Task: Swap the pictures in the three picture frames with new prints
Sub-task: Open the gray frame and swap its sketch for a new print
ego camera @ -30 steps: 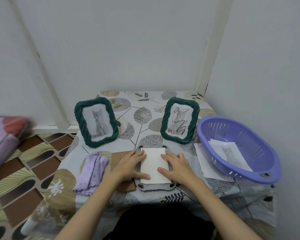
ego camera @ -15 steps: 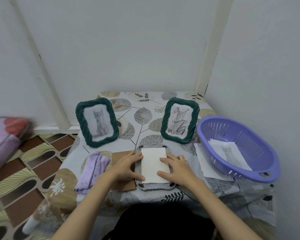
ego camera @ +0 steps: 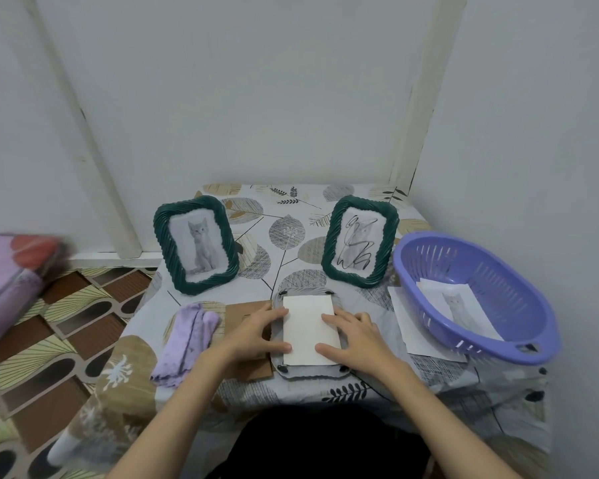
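Left hand (ego camera: 256, 331) and right hand (ego camera: 351, 335), fingers flat, press a print (ego camera: 308, 328) into the face-down frame (ego camera: 310, 371), seating it between 2 upright frames (ego camera: 196, 243).

On my left, a folded lilac cloth (ego camera: 186, 344) lies on the leaf-patterned tablecloth (ego camera: 287, 233). A purple slotted plastic basket (ego camera: 498, 326) sits at my right, against the white wall (ego camera: 256, 81). Beyond the table's left edge, brown patterned flooring (ego camera: 49, 357) and a blurred pink bundle (ego camera: 11, 271).

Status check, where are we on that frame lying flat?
Left hand, right hand flat on white print. Print seated in face-down frame. Brown backing board still off.
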Demonstrator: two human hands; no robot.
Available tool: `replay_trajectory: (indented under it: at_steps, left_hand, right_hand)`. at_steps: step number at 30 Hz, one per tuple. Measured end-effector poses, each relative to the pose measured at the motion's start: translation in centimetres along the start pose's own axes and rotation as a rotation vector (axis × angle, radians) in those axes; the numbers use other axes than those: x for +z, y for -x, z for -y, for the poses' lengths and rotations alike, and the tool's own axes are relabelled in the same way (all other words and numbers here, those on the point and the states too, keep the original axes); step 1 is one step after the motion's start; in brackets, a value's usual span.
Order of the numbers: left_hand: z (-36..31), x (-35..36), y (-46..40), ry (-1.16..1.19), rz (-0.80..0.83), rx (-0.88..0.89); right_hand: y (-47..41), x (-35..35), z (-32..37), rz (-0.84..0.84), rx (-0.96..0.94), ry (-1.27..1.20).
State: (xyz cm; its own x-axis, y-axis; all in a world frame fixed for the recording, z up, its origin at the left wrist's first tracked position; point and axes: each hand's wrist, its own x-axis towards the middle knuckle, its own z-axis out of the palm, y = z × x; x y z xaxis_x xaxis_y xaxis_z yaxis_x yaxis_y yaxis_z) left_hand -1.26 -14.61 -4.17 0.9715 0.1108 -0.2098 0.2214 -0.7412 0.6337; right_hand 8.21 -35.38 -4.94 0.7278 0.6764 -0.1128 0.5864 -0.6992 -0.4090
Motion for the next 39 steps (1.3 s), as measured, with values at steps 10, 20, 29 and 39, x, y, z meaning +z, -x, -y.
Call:
replay_trajectory:
  at_steps: [10, 20, 29, 39]
  left_hand:
    - [0.8, 0.0, -0.2, -0.037, -0.073, 0.045]
    - [6.4, -2.0, 6.5, -0.341, -0.523, -0.368]
    - [3.6, 0.7, 5.5, -0.344, -0.640, -0.164]
    - [1.4, 1.0, 2.9, -0.171, -0.466, -0.448]
  right_hand:
    - [0.3, -0.1, 0.3, -0.027, 0.011, -0.028]
    - [1.7, 1.4, 8.0, -0.223, -0.139, 0.045]
    - [1.8, 0.9, 6.2, -0.312, 0.434, 0.003]
    - [2.5, -0.9, 2.2, -0.303, 0.552, -0.141]
